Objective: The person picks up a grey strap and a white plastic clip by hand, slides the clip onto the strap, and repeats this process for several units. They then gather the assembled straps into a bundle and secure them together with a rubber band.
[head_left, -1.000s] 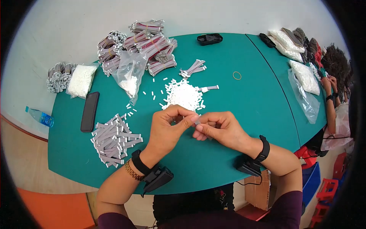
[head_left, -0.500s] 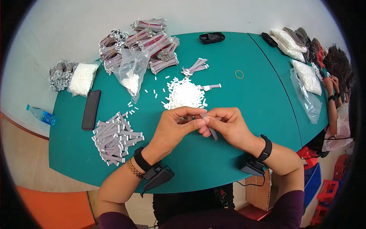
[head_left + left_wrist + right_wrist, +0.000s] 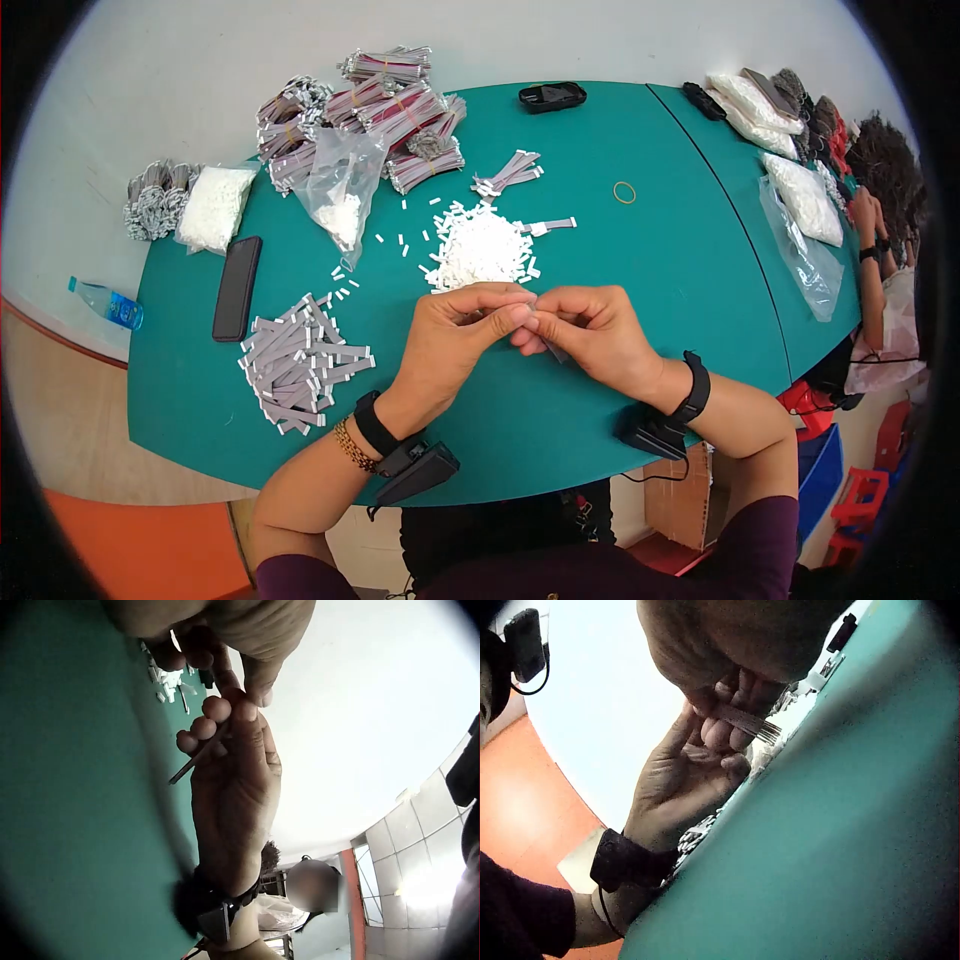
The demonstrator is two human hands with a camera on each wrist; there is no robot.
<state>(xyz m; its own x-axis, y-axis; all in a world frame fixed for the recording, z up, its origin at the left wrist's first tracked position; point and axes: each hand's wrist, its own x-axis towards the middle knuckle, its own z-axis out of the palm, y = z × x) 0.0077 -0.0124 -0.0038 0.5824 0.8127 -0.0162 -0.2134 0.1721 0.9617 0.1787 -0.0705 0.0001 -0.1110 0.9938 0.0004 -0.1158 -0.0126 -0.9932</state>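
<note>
Just in front of the heap of small white plastic connectors (image 3: pixel 480 250), my two hands meet fingertip to fingertip. The right hand (image 3: pixel 605 335) pinches a short grey flat ribbon cable (image 3: pixel 748 724) between thumb and forefinger; its tail slants out below the fingers in the left wrist view. My left hand (image 3: pixel 450 335) pinches at the cable's other end with thumb and forefinger. That end is hidden by the fingertips, so I cannot tell whether a connector is on it. A pile of grey ribbon cables with white ends (image 3: pixel 305 365) lies left of the left hand.
Bundled cables (image 3: pixel 400 115) are stacked at the back, beside an opened bag of connectors (image 3: pixel 343 200). A phone (image 3: pixel 237 288), a full white bag (image 3: pixel 215 208) and a rubber band (image 3: pixel 624 192) lie on the green table (image 3: pixel 690 270). Another person's arms (image 3: pixel 868 270) show at far right.
The fingertips of both hands have closed in on the ribbon cable, whose end showed between them half a second ago. Its tail is now less visible below the right hand.
</note>
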